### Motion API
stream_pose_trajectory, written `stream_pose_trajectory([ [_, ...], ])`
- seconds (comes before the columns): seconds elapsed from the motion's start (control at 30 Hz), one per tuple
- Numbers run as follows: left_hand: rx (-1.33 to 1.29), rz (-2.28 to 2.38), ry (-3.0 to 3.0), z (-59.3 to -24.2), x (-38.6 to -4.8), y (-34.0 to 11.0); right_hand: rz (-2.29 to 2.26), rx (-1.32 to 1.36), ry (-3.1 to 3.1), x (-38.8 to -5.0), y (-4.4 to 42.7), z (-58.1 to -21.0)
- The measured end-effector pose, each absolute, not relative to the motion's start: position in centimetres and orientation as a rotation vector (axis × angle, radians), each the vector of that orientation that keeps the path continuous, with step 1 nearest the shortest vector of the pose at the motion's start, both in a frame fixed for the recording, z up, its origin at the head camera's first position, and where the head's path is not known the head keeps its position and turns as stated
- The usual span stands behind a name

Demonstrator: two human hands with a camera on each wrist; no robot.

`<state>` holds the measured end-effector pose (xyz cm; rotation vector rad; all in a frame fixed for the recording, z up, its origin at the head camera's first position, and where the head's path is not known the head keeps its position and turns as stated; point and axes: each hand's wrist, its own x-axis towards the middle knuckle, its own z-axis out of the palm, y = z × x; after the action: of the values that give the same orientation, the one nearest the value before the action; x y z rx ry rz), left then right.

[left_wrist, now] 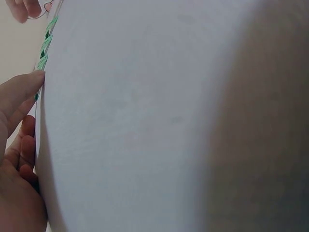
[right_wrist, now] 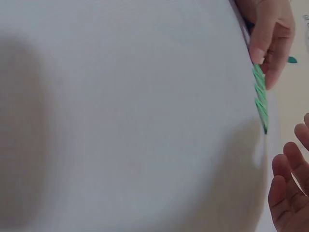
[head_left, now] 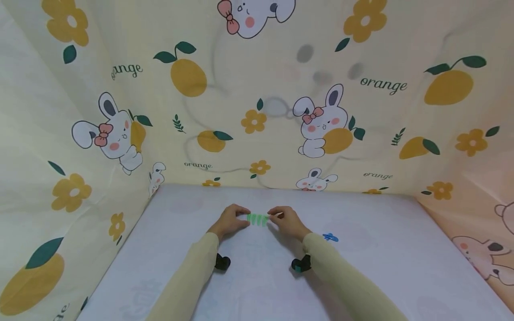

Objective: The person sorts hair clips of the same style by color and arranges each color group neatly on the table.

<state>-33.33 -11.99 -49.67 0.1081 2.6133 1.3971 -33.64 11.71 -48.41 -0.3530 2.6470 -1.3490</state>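
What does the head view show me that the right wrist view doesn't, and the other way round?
Only the head view: the small blue item lying to the right of the right hand, the left sleeve, the right sleeve, and rabbit prints.

Only the right wrist view: a clear gap between the right hand's visible fingers and the row of green pieces; the head view leaves contact there unclear.

Both: the two hands, the row, the left hand at its other end, the white table, some backdrop.
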Motion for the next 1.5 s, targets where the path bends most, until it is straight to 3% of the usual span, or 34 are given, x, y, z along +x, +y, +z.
stream_pose_trajectory([
  [0.8,0.098,1.395,2.595,-49.8,-33.5,-12.1,-1.177,-0.773,2.67,-28.1,18.7,-44.8],
  [1.5,0.182,1.425,2.618,-49.8,-33.2,-12.1,-1.139,-0.621,2.693,-24.8,26.0,-46.4],
])
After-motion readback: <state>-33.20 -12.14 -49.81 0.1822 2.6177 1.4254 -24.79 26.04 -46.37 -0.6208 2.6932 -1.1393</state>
